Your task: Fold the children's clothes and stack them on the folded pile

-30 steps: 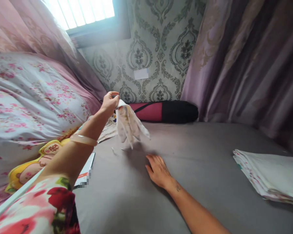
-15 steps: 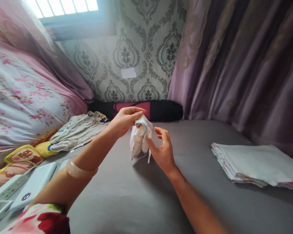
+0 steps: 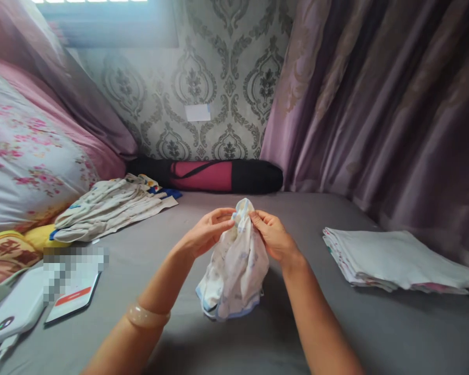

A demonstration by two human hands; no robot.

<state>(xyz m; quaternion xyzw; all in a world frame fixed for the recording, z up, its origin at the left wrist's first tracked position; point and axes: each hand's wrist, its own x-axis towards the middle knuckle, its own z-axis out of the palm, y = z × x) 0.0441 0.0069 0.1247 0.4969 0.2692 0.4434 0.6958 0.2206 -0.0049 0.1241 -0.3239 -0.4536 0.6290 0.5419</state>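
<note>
A small white garment (image 3: 238, 271) with pale blue trim and faint grey prints hangs in loose folds in front of me, its lower edge near or on the bed. My left hand (image 3: 211, 229) is closed at its upper left side, the fingertips partly behind the cloth. On the other side, the thumb and fingers of my right hand (image 3: 275, 234) pinch the cloth just below its narrow top. Between my hands the top edge stands up in a small loop.
Grey sheet (image 3: 172, 317) covers the bed. Folded cloths (image 3: 398, 258) lie at right, a heap of light clothes (image 3: 105, 208) at left. Nearer left are a phone (image 3: 74, 291) and a white power bank (image 3: 19, 307) with a cable. A black and red long bag (image 3: 207, 176) lies along the wall.
The garment has gone from a bunched bundle to hanging open lengthwise, nearer to me. My right hand has closed on its upper part. The view has shifted slightly, bringing the phone into sight.
</note>
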